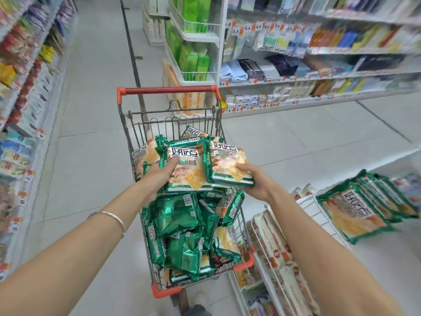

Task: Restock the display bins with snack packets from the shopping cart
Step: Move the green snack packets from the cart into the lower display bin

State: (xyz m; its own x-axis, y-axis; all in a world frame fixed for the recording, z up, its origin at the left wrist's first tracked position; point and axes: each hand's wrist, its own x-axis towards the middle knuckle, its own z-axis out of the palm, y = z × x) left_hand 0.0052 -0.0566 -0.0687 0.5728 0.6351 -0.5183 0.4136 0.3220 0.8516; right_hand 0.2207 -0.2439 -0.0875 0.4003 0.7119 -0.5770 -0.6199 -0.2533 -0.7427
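Head camera looks down at a shopping cart [168, 90] full of green snack packets [182, 215]. The left hand [159, 175] grips one packet [189, 172] and the right hand [258, 182] grips a second packet [227, 166], both just above the cart. More packets lie in the white wire bin [309, 208] on the right.

snack packets [182, 215]: glossy green foil
shopping cart [145, 124]: bare metal wire, red plastic corners
bangle [114, 218]: shiny metal
floor [91, 110]: smooth pale tile

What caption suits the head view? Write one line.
The left hand and right hand hold green snack packets above a full shopping cart, beside a stocked display bin.
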